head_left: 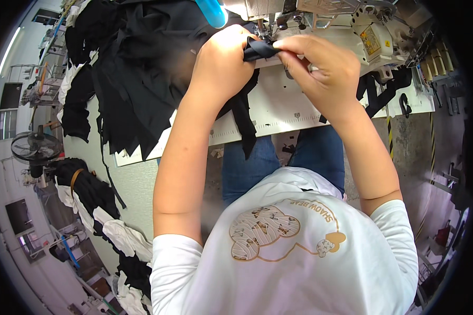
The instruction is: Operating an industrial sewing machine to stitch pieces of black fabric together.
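Both of my hands hold a folded black fabric strip (259, 49) close to the needle area of a sewing machine (370, 39). My left hand (227, 59) is closed around the strip's left part, its fingertips mostly hidden behind the cloth. With thumb and forefinger, my right hand (323, 68) pinches the strip's right end. Below my left hand a black fabric tail (243, 118) hangs over the table's front edge. A large pile of black cloth (136, 63) lies left of my left hand.
The white sewing table (284, 105) has a ruler scale along its front edge. More black strips (378, 94) lie at the right. A blue cylindrical object (213, 13) is above my left hand. At the left are a fan (36, 148) and black and white garments (123, 236).
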`<state>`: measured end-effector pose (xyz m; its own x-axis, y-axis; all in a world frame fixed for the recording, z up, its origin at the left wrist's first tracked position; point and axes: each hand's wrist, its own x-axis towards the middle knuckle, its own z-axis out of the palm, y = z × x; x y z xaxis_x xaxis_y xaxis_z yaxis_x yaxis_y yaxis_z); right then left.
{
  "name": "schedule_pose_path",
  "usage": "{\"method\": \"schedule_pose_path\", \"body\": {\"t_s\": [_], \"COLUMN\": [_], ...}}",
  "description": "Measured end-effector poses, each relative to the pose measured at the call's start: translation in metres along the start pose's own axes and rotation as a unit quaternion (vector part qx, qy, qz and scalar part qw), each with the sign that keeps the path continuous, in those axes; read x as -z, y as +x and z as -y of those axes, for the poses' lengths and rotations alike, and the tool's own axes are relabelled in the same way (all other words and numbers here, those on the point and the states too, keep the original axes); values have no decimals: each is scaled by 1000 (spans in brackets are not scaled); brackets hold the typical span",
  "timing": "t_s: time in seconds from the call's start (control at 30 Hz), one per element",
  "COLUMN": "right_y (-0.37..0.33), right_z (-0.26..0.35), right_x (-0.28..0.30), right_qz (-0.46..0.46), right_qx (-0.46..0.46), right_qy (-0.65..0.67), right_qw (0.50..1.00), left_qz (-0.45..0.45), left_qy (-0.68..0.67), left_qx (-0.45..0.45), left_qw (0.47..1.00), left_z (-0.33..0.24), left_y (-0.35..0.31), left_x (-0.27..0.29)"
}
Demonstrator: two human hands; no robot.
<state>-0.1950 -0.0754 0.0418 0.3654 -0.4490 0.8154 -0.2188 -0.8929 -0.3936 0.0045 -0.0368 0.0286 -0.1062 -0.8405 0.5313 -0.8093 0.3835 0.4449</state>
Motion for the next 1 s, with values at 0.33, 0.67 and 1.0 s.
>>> {"method": "schedule_pose_path", "body": {"t_s": [0.33,0.67,1.0], "right_y": [-60,-79,-86], "right_z": [7,-1,-6], "right_x": [-6,-13,-16], "right_qz": [63,39,28], "right_qx": [19,43,44], "right_qy": [17,10,11], "right_qw": [998,998,999], "left_qz": [-133,-184,-169], "left_qy": [139,142,140], "left_qx": [-171,-228,-223], "left_qw": [966,946,950], "left_z": [-3,7,10], "left_y": [-43,-49,-49], "left_x": [-27,-45,-46]}}
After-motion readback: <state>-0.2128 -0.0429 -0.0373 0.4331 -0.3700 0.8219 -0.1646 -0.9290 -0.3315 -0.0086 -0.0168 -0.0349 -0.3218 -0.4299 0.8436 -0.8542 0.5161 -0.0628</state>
